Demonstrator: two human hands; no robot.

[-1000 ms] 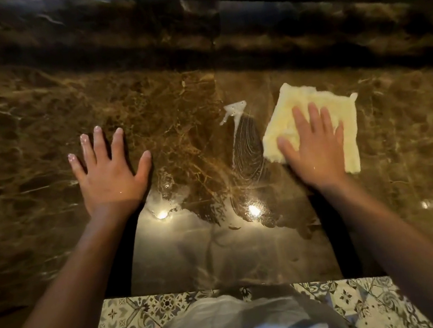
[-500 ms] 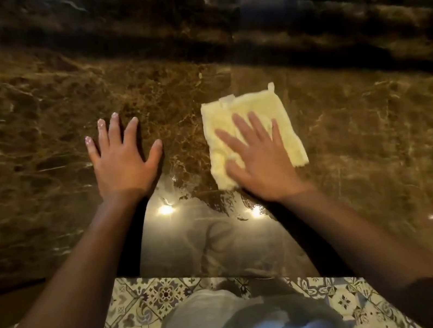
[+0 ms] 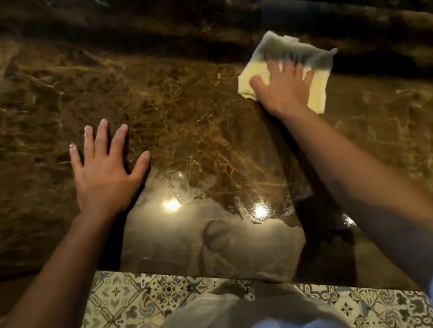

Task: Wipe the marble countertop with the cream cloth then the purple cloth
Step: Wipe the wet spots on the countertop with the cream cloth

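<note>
Marble countertop [image 3: 201,114] is mid-wipe: your right hand [image 3: 285,86] presses flat, fingers spread, on the cream cloth [image 3: 320,89] at two o'clock near the back edge. Your left hand [image 3: 105,176] rests released at nine o'clock. No purple cloth shows, so that pass remains.

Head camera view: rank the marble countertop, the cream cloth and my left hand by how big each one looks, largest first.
1. Marble countertop, filling most of the frame.
2 and 3. Left hand and cream cloth: these look alike, and the right hand partly covers the cloth, so no ranking.
</note>
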